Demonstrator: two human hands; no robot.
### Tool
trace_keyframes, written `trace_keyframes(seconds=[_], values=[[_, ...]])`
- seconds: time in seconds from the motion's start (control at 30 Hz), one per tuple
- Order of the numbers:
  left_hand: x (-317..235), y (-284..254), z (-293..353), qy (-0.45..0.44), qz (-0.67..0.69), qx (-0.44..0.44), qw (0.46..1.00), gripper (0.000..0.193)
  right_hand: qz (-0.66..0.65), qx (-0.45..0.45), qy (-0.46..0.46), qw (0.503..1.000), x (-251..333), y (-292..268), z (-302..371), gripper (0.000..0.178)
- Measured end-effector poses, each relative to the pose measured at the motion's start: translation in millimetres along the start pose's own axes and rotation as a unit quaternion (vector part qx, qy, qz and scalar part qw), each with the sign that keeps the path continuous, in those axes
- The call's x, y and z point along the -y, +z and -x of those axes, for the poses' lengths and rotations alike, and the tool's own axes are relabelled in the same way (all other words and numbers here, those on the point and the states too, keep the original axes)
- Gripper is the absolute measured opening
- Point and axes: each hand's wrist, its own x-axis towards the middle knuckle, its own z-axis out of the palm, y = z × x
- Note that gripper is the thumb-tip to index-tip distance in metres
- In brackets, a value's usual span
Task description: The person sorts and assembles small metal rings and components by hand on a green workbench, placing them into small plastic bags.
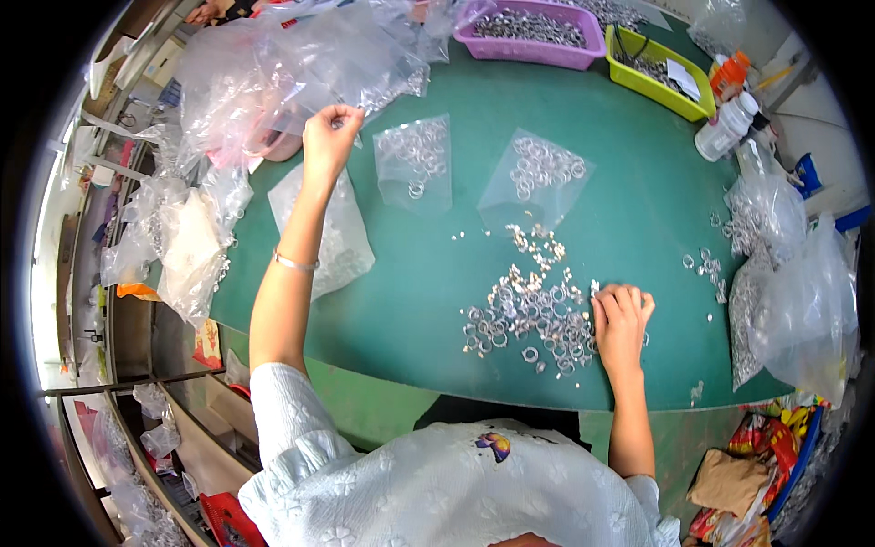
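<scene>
My left hand (330,141) is raised at the far left of the green table, thumb and fingers pinched together; what they hold, if anything, is too small to make out. It is next to a heap of clear plastic bags (264,82). My right hand (622,321) rests on the table with curled fingers, at the right edge of a loose pile of silver rings (547,314). A small pale piece (595,286) shows by its fingertips. Small whitish bits (538,244) lie among and beyond the rings. Two flat clear bags with rings, a left one (387,182) and a right one (501,196), lie farther back.
Another clear bag (355,232) lies below my left forearm. At the back stand a purple basket (538,53) and a yellow-green basket (661,89) of metal pieces. White bottle (725,128), orange bottle (729,77) and filled bags (802,301) line the right side.
</scene>
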Motion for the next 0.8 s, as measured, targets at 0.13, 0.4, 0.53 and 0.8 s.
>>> trace_keyframes(seconds=[0.13,0.4,0.53,0.8], values=[[37,-18,-64,0.011,-0.161,-0.104,0.981,0.022,-0.025,-0.031,0.013,0.999,-5,1,-2,0.010],[112,-81,-103,-0.070,-0.228,-0.131,0.962,0.018,-0.054,-0.041,0.054,0.996,-12,6,0,0.012],[127,-93,-106,-0.106,-0.182,-0.038,0.977,0.017,-0.070,-0.046,0.068,0.994,-13,7,0,0.011],[141,-90,-128,-0.040,-0.292,-0.046,0.954,0.017,-0.078,-0.067,0.066,0.992,-15,6,0,0.008]])
